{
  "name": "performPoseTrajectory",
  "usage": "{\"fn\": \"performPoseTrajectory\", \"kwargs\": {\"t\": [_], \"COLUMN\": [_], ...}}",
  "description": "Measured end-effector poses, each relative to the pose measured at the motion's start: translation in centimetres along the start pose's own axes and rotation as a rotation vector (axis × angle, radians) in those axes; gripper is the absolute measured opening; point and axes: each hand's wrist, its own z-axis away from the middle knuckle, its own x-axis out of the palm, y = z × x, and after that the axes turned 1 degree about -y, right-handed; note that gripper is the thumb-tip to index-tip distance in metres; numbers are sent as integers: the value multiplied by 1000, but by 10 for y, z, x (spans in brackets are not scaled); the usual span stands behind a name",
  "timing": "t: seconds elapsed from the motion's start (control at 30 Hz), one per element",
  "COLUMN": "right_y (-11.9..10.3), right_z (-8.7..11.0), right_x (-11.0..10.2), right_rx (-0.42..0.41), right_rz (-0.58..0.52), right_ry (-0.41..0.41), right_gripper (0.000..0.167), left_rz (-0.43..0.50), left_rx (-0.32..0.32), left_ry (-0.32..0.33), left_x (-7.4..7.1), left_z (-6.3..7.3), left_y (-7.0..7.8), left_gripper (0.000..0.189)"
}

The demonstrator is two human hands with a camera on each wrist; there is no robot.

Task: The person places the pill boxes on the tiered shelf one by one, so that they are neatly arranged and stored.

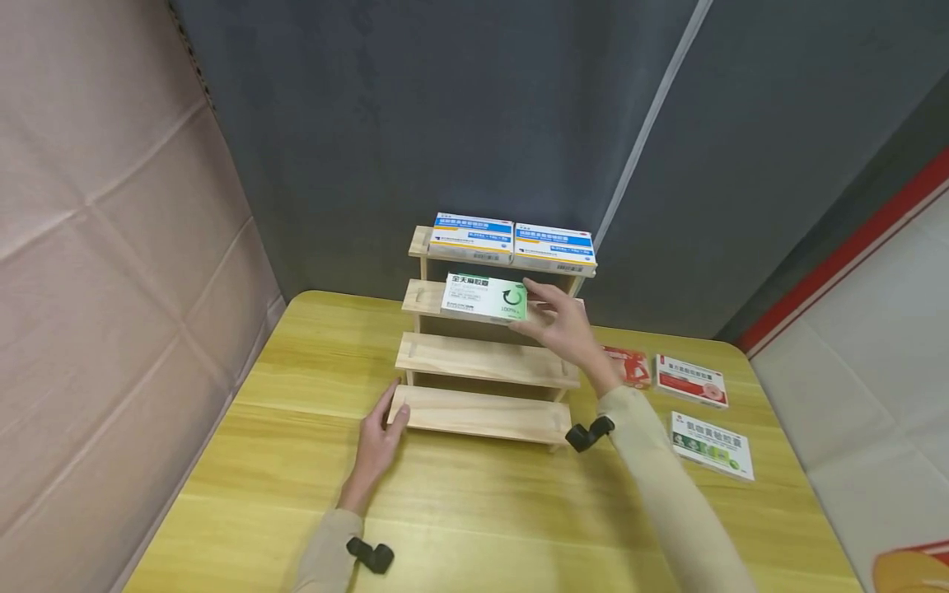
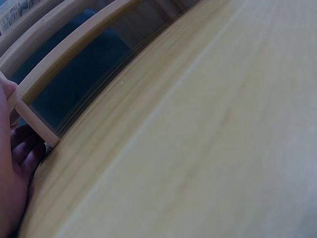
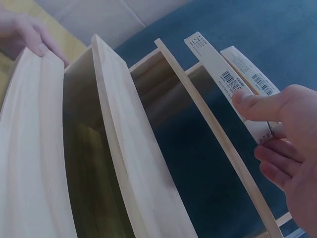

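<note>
My right hand (image 1: 559,325) pinches a white and green medicine box (image 1: 474,298) by its right end, thumb on the near side. The box is at the left part of the second tier from the top of a stepped wooden rack (image 1: 482,412); whether it touches the tier I cannot tell. In the right wrist view, the thumb presses the barcoded side of this medicine box (image 3: 213,62). My left hand (image 1: 378,441) grips the left end of the rack's lowest step, thumb on top. The left wrist view shows the fingers (image 2: 27,148) tucked around that end.
Two blue and white medicine boxes (image 1: 472,237) lie side by side on the top tier. Right of the rack, on the wooden table (image 1: 460,519), lie a red box (image 1: 630,366), a red and white box (image 1: 692,380) and another green and white box (image 1: 712,445). A dark panel (image 1: 415,107) stands behind.
</note>
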Motion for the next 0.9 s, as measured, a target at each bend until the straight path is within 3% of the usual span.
{"fn": "performPoseTrajectory", "kwargs": {"t": [0.27,0.6,0.9], "right_y": [0,-6,-3], "right_z": [-10,-23,-28], "right_x": [10,22,25], "right_rx": [-1,40,67], "right_rz": [52,20,102], "right_ry": [6,-44,-64], "right_gripper": [76,77,80], "left_rz": [9,-3,-18], "left_rx": [-5,30,27], "left_ry": [-10,5,5], "left_x": [2,-2,0], "left_z": [-1,2,1], "left_y": [-2,-1,1], "left_gripper": [54,55,55]}}
